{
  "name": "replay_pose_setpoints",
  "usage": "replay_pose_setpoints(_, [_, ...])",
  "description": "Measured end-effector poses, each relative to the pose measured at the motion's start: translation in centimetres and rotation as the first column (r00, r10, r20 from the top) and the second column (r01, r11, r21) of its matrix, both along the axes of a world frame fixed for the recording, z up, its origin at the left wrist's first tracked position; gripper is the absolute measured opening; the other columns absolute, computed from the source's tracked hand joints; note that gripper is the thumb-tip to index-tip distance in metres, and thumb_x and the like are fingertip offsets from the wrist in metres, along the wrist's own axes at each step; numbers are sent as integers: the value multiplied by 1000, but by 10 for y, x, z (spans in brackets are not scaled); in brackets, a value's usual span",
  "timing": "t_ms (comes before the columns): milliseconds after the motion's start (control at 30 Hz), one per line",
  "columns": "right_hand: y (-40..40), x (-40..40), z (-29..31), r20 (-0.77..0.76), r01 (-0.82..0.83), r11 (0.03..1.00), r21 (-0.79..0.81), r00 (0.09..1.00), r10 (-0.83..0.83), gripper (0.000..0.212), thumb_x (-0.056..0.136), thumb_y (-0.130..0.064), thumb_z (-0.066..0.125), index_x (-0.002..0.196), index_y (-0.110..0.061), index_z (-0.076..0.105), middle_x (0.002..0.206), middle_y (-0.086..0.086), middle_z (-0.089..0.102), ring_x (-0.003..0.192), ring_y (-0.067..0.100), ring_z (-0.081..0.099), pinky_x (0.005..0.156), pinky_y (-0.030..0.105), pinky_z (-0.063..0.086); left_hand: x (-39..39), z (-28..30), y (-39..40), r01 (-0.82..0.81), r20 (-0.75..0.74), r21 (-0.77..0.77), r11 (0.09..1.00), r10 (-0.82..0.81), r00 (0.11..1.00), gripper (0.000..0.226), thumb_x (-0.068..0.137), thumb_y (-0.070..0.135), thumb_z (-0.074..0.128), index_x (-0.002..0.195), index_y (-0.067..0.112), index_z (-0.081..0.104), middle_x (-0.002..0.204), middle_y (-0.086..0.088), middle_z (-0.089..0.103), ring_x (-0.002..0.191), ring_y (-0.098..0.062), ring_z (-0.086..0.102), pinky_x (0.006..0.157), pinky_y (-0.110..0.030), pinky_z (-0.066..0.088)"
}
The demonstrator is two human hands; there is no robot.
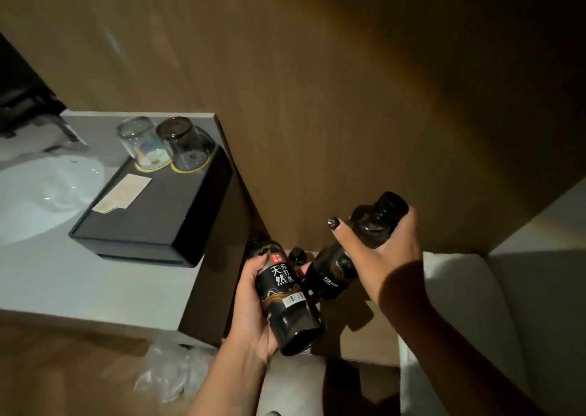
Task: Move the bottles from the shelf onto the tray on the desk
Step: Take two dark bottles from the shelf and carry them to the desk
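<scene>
Bottles fill both hands: the left hand (253, 304) has its fingers curled round a dark bottle with a white-lettered label (285, 292), its cap toward 11 o'clock, while the right hand (377, 250) grips a second dark bottle (355, 244) at the shoulder, cap toward 1 o'clock. The two bottles are just beside each other at their lower halves, with a third cap (297, 255) showing between them. At 10 o'clock from the hands, the black tray (139, 225) sits on the pale desk (95, 288), carrying two upturned glasses (165, 144) and a paper card (122, 193).

I have just one view (head-worn, wide-angle), looking steeply down and forward, close over both hands (317, 276), the worktop (79, 282) at left.
</scene>
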State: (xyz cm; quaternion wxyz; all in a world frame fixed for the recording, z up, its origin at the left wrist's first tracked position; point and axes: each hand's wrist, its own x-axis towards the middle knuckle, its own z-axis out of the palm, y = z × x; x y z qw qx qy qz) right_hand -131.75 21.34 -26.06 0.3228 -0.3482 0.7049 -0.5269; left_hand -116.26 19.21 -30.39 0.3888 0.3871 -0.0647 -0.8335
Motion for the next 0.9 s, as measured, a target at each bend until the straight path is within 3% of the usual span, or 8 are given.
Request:
replay_pose_setpoints(133, [25, -14, 13, 153, -270, 954, -131, 945, 289, 65, 82, -17, 69, 127, -47, 34, 126, -13, 54, 114, 2, 54, 87, 20, 48, -11, 18, 30, -103, -24, -38, 994, 102, 994, 33, 79, 40, 55, 87, 9, 60, 73, -14, 69, 65, -27, 69, 79, -42, 53])
replay_pose_setpoints(267, [45, -29, 16, 309, -423, 894, -145, 839, 447, 58, 82, -24, 66, 126, -47, 36, 114, -24, 56, 104, -8, 53, 75, 15, 41, -13, 30, 58, -161, -49, -29, 987, 159, 986, 32, 78, 40, 58, 89, 9, 58, 82, -16, 69, 74, -30, 70, 87, -49, 49])
replay_pose_setpoints(400, [51, -29, 11, 522, -301, 944, -133, 789, 325, 42, 68, -30, 65, 108, -20, 59, 112, 8, 67, 105, 21, 64, 84, 32, 49, 2, 38, 79, -178, -15, 16, 984, 179, 984, 51, 71, 40, 64, 110, 8, 56, 114, -25, 65, 90, -38, 68, 87, -54, 48])
replay_pose_setpoints(500, [51, -17, 9, 658, -254, 967, -12, 726, 199, 67, 62, -44, 66, 123, -19, 50, 119, 11, 62, 109, 27, 60, 96, 47, 47, 18, 44, 87, -193, 24, 31, 981, 192, 981, 63, 71, 40, 63, 125, 9, 49, 115, -32, 63, 93, -41, 68, 79, -52, 53])
replay_pose_setpoints(567, [51, -4, 8, 720, -333, 938, 102, 675, 161, 64, 64, -54, 65, 118, -21, 54, 115, 15, 64, 106, 34, 62, 96, 53, 47, 30, 46, 93, -241, 18, 41, 970, 241, 970, 65, 71, 37, 65, 126, 8, 48, 113, -32, 64, 88, -39, 70, 76, -51, 54])
replay_pose_setpoints(700, [55, 33, -2, 873, -501, 836, 225, 485, 55, 44, 78, -54, 61, 103, -17, 61, 108, 21, 67, 93, 37, 68, 75, 48, 52, 63, 41, 104, -357, -6, 65, 932, 358, 934, 67, 72, 34, 69, 131, 10, 46, 92, -25, 65, 68, -31, 69, 67, -44, 57])
replay_pose_setpoints(800, [56, 69, -6, 885, -596, 773, 217, 455, 102, 42, 68, -40, 68, 97, -9, 64, 104, 22, 71, 93, 37, 67, 73, 47, 50, 96, 38, 109, -402, 42, 73, 913, 400, 916, 78, 66, 29, 76, 135, 10, 45, 87, -23, 64, 67, -30, 66, 59, -39, 59])
replay_pose_setpoints(900, [54, 110, -7, 875, -669, 709, 226, 459, 154, 44, 63, -34, 68, 93, -1, 67, 99, 23, 72, 93, 35, 66, 77, 43, 51, 139, 32, 117, -409, 27, 66, 910, 408, 912, 88, 53, 21, 86, 130, 10, 46, 91, -21, 65, 69, -31, 64, 66, -39, 57])
